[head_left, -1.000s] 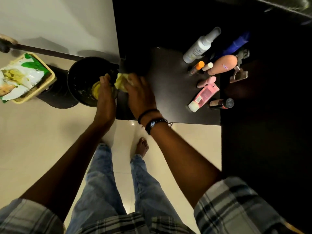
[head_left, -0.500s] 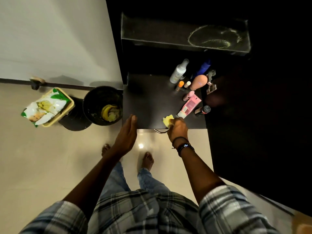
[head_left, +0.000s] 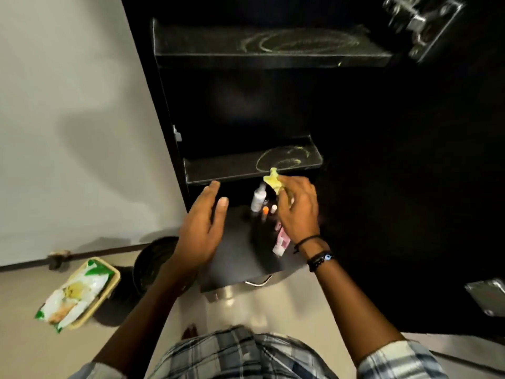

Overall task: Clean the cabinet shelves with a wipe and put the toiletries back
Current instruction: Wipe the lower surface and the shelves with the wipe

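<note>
Here, near the middle of the frame, the right hand (head_left: 297, 209) pinched a crumpled yellow wipe (head_left: 274, 181) between the thumb and the curled fingers. The wipe stood up just in front of the front edge of the middle shelf (head_left: 224, 168); whether it touched this edge, I cannot tell. On the right part of this shelf there was a pale oval mark. A similar ring mark lay on the upper shelf (head_left: 205, 50), at the top of the frame.

The left hand (head_left: 202, 228), a little left of centre, was spread with straight fingers and held nothing. It hovered above the dark lower surface (head_left: 235, 253).

Under the right hand, on this surface, the toiletries stood close together: a white spray bottle (head_left: 258, 199), a small stick with an orange cap (head_left: 264, 212) and a pink tube (head_left: 281, 243) that lay flat. The hand partly hid the others. Black bracelets (head_left: 318, 258) were on the right wrist.

In the lower left, a black bin (head_left: 153, 261) stood on the floor beside the cabinet. Left of it, a green-and-white pack of wipes (head_left: 73, 294) lay in a yellowish tray (head_left: 113, 277). A metal hinge (head_left: 420, 26), blurred, was in the upper right corner.
</note>
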Demonstrator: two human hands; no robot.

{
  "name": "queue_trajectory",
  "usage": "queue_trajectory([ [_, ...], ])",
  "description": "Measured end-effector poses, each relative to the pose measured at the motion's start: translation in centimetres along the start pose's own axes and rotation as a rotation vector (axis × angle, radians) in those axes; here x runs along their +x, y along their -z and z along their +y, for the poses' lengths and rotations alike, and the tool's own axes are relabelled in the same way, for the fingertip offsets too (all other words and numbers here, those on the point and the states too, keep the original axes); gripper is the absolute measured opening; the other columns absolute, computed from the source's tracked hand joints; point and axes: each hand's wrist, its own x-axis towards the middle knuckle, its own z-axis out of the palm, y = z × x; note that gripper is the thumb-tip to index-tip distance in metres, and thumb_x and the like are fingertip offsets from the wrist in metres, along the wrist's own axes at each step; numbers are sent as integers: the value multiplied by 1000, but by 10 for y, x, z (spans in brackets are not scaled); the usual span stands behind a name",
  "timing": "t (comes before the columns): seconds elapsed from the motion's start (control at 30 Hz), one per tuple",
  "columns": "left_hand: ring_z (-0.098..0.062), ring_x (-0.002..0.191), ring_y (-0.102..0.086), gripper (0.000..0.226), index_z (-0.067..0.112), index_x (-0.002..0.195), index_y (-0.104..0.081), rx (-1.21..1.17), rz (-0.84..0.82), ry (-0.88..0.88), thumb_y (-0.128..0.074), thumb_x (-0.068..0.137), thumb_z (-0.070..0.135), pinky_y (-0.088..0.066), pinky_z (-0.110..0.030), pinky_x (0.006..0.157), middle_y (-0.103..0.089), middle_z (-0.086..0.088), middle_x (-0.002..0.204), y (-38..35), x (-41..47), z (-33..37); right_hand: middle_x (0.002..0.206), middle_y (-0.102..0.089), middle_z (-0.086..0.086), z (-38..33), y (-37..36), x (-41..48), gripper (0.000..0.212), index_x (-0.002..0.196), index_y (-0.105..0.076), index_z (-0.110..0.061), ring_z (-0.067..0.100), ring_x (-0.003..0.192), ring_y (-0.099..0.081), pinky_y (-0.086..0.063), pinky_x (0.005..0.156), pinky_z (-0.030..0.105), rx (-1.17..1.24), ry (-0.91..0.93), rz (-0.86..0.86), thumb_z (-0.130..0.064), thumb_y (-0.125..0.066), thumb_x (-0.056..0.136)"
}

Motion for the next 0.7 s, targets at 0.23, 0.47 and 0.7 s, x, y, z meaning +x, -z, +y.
queue_trajectory([
  [0.23,-19,146,-3,56,8,150,-13,381,-231,-74,-34,102,29,-3,-24,114,-9,-9,159,6,60,17,118,-58,9,22,10,73,33,115,-63,-9,27,108,-58,-46,94,27,-193,-204,35,-1,-50,86],
  [0.47,-30,145,-12,79,0,148,-11,842,-372,50,-57,87,19,-17,-38,118,-9,-19,157,-2,83,11,156,-23,12,-15,-42,36,61,146,-29,-5,28,145,-19,-18,118,36,-343,11,-410,5,-43,87],
  [0.7,-29,127,-43,59,2,135,-41,931,-346,-51,-61,81,14,-45,-38,96,-37,-18,145,5,92,15,136,-54,13,-15,-52,41,67,130,-54,-4,33,130,-47,-38,107,44,-635,305,-491,-16,-68,65],
])
